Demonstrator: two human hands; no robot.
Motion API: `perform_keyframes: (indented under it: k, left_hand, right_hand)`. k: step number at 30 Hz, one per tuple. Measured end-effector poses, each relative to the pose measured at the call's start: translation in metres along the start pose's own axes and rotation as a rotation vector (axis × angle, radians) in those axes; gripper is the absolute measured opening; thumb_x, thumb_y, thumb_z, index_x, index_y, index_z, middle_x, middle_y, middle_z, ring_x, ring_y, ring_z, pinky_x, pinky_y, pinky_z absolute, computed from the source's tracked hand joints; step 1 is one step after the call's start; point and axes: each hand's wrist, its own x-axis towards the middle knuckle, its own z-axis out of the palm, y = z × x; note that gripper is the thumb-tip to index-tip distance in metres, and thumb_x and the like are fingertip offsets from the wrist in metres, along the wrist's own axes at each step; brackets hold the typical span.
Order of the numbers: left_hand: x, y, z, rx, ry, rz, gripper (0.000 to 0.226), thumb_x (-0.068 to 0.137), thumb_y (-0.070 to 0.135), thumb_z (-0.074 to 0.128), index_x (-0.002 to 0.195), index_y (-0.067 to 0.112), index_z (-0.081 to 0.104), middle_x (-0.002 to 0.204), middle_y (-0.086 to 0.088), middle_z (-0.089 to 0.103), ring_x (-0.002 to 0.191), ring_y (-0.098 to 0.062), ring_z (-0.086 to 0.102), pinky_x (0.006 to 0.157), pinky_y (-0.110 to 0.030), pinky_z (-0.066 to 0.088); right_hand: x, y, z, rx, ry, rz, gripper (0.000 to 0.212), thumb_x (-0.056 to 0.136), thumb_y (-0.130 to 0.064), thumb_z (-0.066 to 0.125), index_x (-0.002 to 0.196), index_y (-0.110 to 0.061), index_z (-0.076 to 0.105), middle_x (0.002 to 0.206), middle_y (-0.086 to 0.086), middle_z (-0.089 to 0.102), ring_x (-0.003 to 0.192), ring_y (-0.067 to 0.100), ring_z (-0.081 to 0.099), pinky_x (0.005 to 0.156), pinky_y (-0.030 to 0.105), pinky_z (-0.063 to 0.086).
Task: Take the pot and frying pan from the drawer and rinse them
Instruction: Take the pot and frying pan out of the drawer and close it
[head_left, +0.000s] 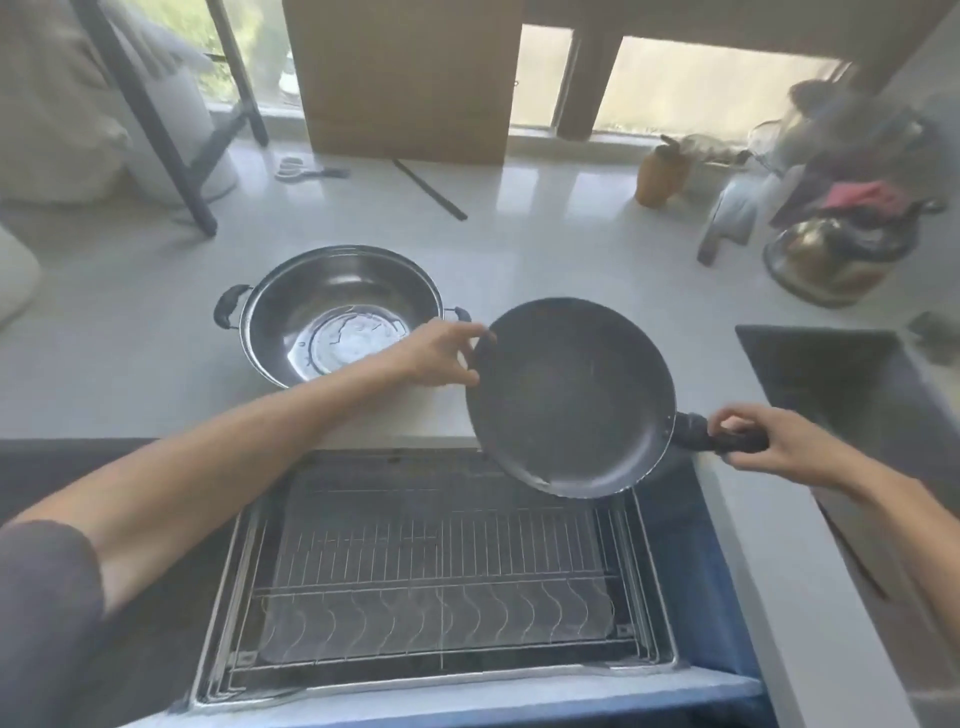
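Note:
A dark frying pan (569, 395) is held tilted in the air, over the counter edge and the back right corner of the open drawer (431, 587). My right hand (774, 444) grips its black handle. My left hand (441, 353) pinches the pan's left rim. A shiny steel pot (332, 312) with two black side handles stands on the white counter, just left of the pan. The drawer below holds only a wire rack.
A dark sink (852, 395) is set into the counter at the right. A golden kettle (826, 260), a yellow bottle (660, 174) and clutter stand at the back right. Scissors (301, 169), black chopsticks (431, 189) and a cardboard box (410, 78) lie at the back.

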Motion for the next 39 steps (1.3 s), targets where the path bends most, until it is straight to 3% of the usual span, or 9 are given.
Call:
perform_keyframes:
  k: [4, 8, 18, 22, 25, 28, 31, 34, 39]
  left_hand:
    - [0.082, 0.017, 0.025, 0.017, 0.001, -0.031, 0.047, 0.079, 0.011, 0.067, 0.124, 0.024, 0.059, 0.101, -0.008, 0.071, 0.093, -0.022, 0.06, 0.082, -0.028, 0.047]
    - [0.131, 0.003, 0.042, 0.12, -0.042, -0.089, 0.049, 0.081, 0.012, 0.067, 0.127, 0.024, 0.057, 0.106, -0.009, 0.07, 0.102, -0.024, 0.059, 0.082, -0.024, 0.041]
    - [0.161, -0.028, 0.055, 0.204, -0.035, -0.148, 0.042, 0.087, 0.024, 0.061, 0.126, 0.035, 0.053, 0.121, 0.0, 0.066, 0.099, -0.021, 0.056, 0.085, -0.03, 0.043]
    - [0.099, 0.002, 0.052, 0.059, 0.298, -0.097, 0.041, 0.089, 0.035, 0.057, 0.13, 0.031, 0.053, 0.129, 0.001, 0.059, 0.103, -0.02, 0.059, 0.094, -0.031, 0.043]
    - [-0.014, 0.031, 0.058, -0.212, 0.542, 0.04, 0.03, 0.088, 0.036, 0.06, 0.117, 0.031, 0.062, 0.109, 0.016, 0.065, 0.08, -0.006, 0.058, 0.082, -0.018, 0.046]
    - [-0.152, 0.044, 0.108, -0.37, 0.593, 0.062, 0.022, 0.088, 0.038, 0.061, 0.109, 0.032, 0.065, 0.097, 0.016, 0.069, 0.07, -0.004, 0.057, 0.064, -0.01, 0.041]
    - [-0.259, 0.037, 0.187, -0.431, 0.483, -0.086, 0.017, 0.086, 0.034, 0.063, 0.102, 0.034, 0.066, 0.089, 0.014, 0.067, 0.068, -0.003, 0.057, 0.067, -0.006, 0.038]
    - [-0.336, 0.006, 0.264, -0.44, 0.257, -0.319, 0.023, 0.084, 0.027, 0.068, 0.096, 0.046, 0.064, 0.081, 0.018, 0.067, 0.065, -0.004, 0.055, 0.069, -0.017, 0.044]
    - [-0.361, -0.067, 0.341, -0.327, -0.142, -0.436, 0.019, 0.076, 0.052, 0.055, 0.094, 0.057, 0.054, 0.074, 0.024, 0.061, 0.069, 0.001, 0.056, 0.067, -0.025, 0.045]
  right_hand:
    - [0.045, 0.047, -0.019, 0.042, -0.011, 0.081, 0.036, 0.076, 0.005, 0.066, 0.083, -0.029, 0.058, 0.077, 0.008, 0.064, 0.072, 0.021, 0.05, 0.071, 0.031, 0.04]
    - [0.083, 0.071, -0.015, 0.078, -0.053, 0.089, 0.029, 0.078, 0.007, 0.063, 0.092, -0.018, 0.059, 0.095, 0.027, 0.067, 0.081, 0.021, 0.055, 0.082, 0.035, 0.041]
    - [0.118, 0.098, 0.015, 0.025, 0.012, 0.027, 0.039, 0.078, -0.005, 0.064, 0.083, -0.043, 0.056, 0.089, 0.005, 0.069, 0.079, 0.021, 0.056, 0.072, 0.031, 0.042]
    - [0.087, 0.081, 0.022, -0.078, 0.218, -0.058, 0.036, 0.079, -0.014, 0.07, 0.108, -0.033, 0.06, 0.12, -0.001, 0.062, 0.112, 0.012, 0.054, 0.096, 0.028, 0.039]
    - [0.019, 0.047, 0.048, 0.213, 0.409, -0.172, 0.035, 0.081, -0.011, 0.07, 0.106, -0.033, 0.061, 0.108, -0.01, 0.067, 0.097, -0.007, 0.057, 0.089, 0.011, 0.041]
    - [-0.075, 0.028, 0.108, 0.457, 0.385, -0.238, 0.028, 0.081, -0.013, 0.069, 0.101, -0.031, 0.062, 0.095, -0.01, 0.072, 0.086, 0.006, 0.066, 0.081, 0.015, 0.049]
    - [-0.157, 0.017, 0.203, 0.666, 0.347, -0.075, 0.013, 0.076, -0.022, 0.071, 0.087, -0.025, 0.065, 0.084, -0.006, 0.071, 0.078, 0.006, 0.066, 0.077, 0.013, 0.05]
    - [-0.23, 0.002, 0.321, 0.683, 0.153, 0.119, 0.02, 0.078, -0.002, 0.072, 0.08, -0.02, 0.065, 0.08, 0.003, 0.069, 0.074, 0.01, 0.064, 0.073, 0.017, 0.049]
    - [-0.245, -0.011, 0.443, 0.631, -0.041, 0.193, 0.029, 0.079, 0.002, 0.07, 0.081, -0.027, 0.066, 0.086, 0.001, 0.072, 0.074, 0.012, 0.065, 0.071, 0.016, 0.05]
